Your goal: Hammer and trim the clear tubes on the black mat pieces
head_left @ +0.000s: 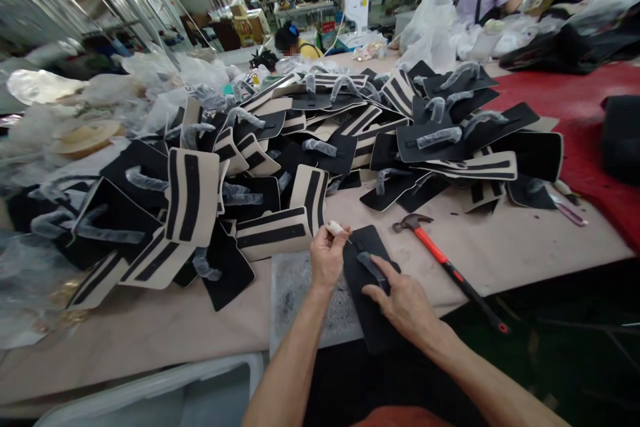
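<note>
My left hand [329,253] is closed around a small white tool [335,228], whose thin tip points at the upper part of a black panel [367,320]. The exact kind of tool is too small to make out. On that panel sits a handle strap wrapped in clear plastic [373,268]. My right hand [407,300] grips the strap between thumb and fingers, holding the panel at the table edge. Beneath the panel lies a scuffed, greyish translucent board [300,300]. A claw hammer [440,252] with a red and black handle rests to the right.
A heap of black panels with wrapped handles [325,147], some showing beige backs with black strips, spreads across the table [240,327]. Clear plastic bags [160,80] lie behind at left. A grey bin [210,387] stands below the edge; pink-handled scissors [570,212] lie right. Other people work beyond.
</note>
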The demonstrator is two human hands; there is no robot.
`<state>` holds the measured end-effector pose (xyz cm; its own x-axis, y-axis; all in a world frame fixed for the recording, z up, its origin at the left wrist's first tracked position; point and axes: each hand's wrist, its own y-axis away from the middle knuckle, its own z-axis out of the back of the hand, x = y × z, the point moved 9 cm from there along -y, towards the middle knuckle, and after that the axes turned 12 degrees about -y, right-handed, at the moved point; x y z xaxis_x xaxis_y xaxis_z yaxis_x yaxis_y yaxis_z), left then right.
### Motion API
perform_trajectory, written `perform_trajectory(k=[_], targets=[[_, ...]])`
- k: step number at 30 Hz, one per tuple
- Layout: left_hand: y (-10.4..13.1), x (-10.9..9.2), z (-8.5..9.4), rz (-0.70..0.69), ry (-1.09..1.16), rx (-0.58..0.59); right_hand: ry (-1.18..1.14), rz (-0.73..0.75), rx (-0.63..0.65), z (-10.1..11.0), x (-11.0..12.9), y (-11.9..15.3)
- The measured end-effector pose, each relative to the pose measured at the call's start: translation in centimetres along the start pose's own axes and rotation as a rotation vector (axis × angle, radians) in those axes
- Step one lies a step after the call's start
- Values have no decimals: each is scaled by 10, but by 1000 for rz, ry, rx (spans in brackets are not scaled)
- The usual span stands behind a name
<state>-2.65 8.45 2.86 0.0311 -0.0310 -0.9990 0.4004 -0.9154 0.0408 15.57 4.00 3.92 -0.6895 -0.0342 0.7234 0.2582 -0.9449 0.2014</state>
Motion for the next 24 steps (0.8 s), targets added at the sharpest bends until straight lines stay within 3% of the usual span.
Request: perform_trajectory(k=[3,10,24], targets=[[-2,17,-10,44,24,49,-70,-33,38,-14,-2,3],[-7,35,-21,14,-38,152,-173,-49,40,-20,-3,-3],[-7,35,-24,-41,-152,195,-163,16,4,-25,-7,-5]])
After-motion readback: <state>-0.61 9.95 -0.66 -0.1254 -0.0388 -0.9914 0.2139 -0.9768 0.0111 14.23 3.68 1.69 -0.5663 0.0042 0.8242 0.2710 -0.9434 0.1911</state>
